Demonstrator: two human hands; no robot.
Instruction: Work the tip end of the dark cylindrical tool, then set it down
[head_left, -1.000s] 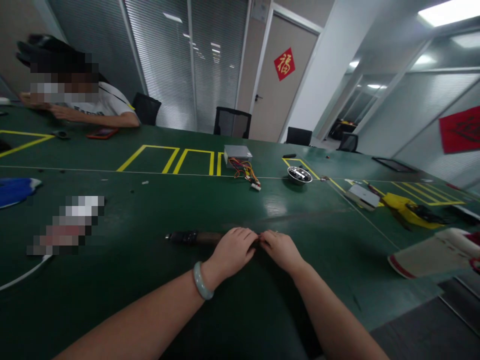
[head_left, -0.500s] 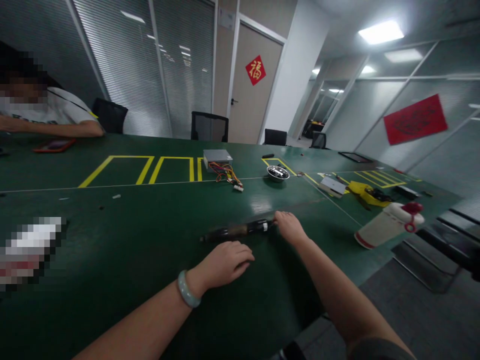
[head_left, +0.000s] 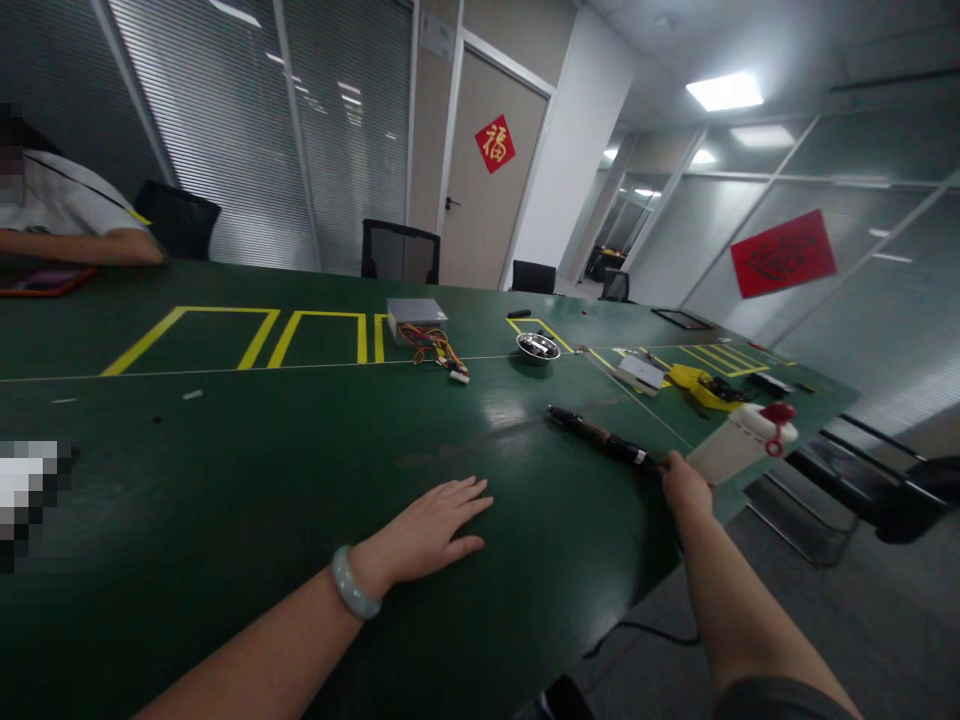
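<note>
A long black electric screwdriver (head_left: 602,438) lies on the green table (head_left: 247,560), its narrow tip pointing to the far left. Closed at its rear end, where the cord leaves it, is my right hand (head_left: 686,487); the exact grip is partly hidden by the fingers. My left hand (head_left: 424,530) hovers over or rests on the table with fingers spread, holding nothing, a pale bangle (head_left: 354,583) at its wrist. A white tumbler (head_left: 727,445) with a red lid part stands just beyond my right hand.
Further back are a power supply box (head_left: 416,314) with coloured cables, a metal bowl (head_left: 538,347) with small parts, a white box (head_left: 639,373) and a yellow item (head_left: 701,385). A person (head_left: 82,210) sits at the far left. A dark cable (head_left: 645,628) hangs below the table edge.
My right hand has moved right with the screwdriver's rear end, and the tool has swung so its tip points away. My left hand has spread its fingers. The view has shifted slightly right.
</note>
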